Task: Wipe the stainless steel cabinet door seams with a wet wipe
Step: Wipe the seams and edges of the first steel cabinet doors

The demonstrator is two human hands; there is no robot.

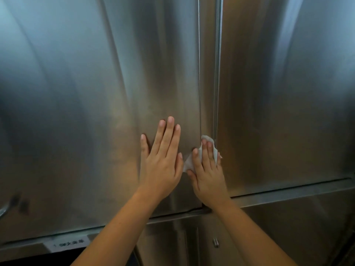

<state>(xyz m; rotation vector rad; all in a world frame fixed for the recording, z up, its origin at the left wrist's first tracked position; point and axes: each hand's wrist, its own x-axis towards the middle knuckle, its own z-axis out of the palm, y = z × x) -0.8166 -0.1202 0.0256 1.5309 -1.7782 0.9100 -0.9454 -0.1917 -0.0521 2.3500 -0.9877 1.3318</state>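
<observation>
Against the steel doors (76,93), left hand (161,164) flat on the left one, fingers straight, holding nothing, right hand (208,169) just beside it, straight fingers pressing the wipe (189,163) (white, crumpled) onto the central seam (216,73), near its lower end

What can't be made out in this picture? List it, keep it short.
Head view: most of the wet wipe lies under the right hand.
Head view: the seam beneath that hand is covered.
Head view: the label at lower left is blurred, unreadable.
Head view: a metal piece is cut off by the left edge.
</observation>
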